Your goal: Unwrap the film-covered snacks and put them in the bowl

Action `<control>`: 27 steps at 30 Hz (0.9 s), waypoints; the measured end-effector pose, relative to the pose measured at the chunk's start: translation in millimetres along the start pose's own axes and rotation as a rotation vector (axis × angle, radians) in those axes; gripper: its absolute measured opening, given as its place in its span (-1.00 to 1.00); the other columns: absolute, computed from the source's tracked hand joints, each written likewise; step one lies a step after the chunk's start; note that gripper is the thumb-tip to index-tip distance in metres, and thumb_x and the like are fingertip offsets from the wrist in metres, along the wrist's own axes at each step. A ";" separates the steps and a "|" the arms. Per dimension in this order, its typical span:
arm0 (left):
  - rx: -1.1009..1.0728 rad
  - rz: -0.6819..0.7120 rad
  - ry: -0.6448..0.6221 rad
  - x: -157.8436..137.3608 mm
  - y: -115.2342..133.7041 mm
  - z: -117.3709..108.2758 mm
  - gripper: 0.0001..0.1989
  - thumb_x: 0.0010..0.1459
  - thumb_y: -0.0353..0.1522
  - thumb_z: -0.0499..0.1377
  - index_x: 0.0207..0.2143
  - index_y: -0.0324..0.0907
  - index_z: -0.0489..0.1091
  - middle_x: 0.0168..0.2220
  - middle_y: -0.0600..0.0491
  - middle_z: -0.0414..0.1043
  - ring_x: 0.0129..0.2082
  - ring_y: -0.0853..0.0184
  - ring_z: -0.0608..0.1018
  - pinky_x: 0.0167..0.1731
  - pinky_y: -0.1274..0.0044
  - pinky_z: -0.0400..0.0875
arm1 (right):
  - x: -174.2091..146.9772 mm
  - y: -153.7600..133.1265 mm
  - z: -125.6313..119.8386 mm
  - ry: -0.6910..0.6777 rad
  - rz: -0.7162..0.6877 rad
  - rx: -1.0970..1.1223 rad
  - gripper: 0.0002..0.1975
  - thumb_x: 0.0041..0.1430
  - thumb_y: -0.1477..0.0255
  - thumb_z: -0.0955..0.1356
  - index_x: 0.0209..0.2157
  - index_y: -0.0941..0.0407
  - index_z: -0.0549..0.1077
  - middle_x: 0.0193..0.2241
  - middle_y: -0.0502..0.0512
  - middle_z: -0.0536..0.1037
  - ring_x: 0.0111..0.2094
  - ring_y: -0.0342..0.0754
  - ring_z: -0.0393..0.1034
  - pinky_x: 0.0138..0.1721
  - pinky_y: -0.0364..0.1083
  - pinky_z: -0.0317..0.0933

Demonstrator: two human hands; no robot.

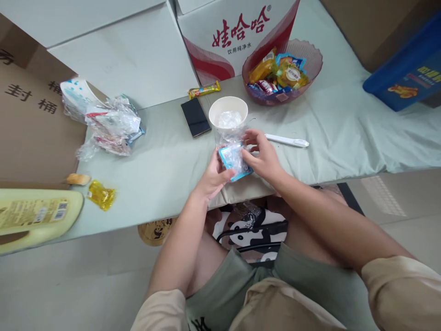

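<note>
My left hand (215, 177) is closed on a blue-edged snack packet (245, 173) near the table's front edge, thumb on its lower side. Crumpled clear plastic wrap (231, 136) lies over the packet and stretches up towards a white paper cup (214, 108). From the right, my right hand (263, 156) bends its fingers onto the plastic wrap, thumb against the packet's face. More clear plastic shows inside the cup, just beyond my hands. A white utility knife (287, 140) lies to the right of my right hand.
Behind the cup are a black phone (195, 117), a yellow snack stick (204, 89) and a pink bowl (317, 62) of snacks. Crumpled wrappers (112, 122), a yellow packet (102, 195) and a pale yellow bottle (41, 214) lie left. A blue container (406, 69) stands right.
</note>
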State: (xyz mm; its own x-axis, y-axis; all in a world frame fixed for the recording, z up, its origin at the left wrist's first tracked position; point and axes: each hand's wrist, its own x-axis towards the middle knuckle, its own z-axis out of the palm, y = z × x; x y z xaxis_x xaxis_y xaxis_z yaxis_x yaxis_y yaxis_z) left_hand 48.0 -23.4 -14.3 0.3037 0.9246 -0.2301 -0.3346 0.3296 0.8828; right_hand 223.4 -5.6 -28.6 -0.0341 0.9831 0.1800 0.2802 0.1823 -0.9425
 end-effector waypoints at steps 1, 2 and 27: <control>0.041 0.012 0.003 -0.7 -0.4 -0.8 -0.27 -0.19 -0.25 0.54 0.05 0.03 0.37 0.00 0.04 0.52 -0.07 0.23 0.61 -0.09 0.42 0.57 | 1.5 1.1 0.3 -0.026 0.009 0.036 -0.42 0.16 0.31 0.38 0.21 0.04 0.24 0.12 0.25 0.48 0.03 0.08 0.44 0.01 0.09 0.37; 0.083 0.017 0.010 -1.1 -0.9 -1.7 -0.28 -0.18 -0.29 0.54 0.06 0.02 0.37 -0.02 0.03 0.52 -0.08 0.24 0.61 -0.09 0.43 0.57 | 2.8 2.0 0.1 -0.050 0.018 0.073 -0.37 0.14 0.33 0.39 0.24 0.04 0.22 0.16 0.26 0.46 0.07 0.09 0.43 0.05 0.10 0.37; -0.068 0.137 0.308 8.9 11.0 -3.4 -0.57 -0.14 -0.38 0.39 -0.29 -0.06 0.20 -0.31 0.17 0.40 -0.44 0.43 0.47 -0.48 0.62 0.38 | -14.2 -15.6 -11.2 -0.269 -0.446 -0.605 -0.58 0.32 0.48 0.25 0.16 0.00 0.46 0.26 0.11 0.45 0.30 0.15 0.27 0.23 0.19 0.13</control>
State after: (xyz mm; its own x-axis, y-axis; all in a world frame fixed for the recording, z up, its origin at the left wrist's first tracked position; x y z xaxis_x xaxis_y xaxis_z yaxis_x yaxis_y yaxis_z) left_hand 44.0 -10.8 -7.9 -0.0287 0.9720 -0.2333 -0.4154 0.2006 0.8872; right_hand 230.3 -22.6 -13.3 -0.4740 0.8048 0.3572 0.6550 0.5934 -0.4678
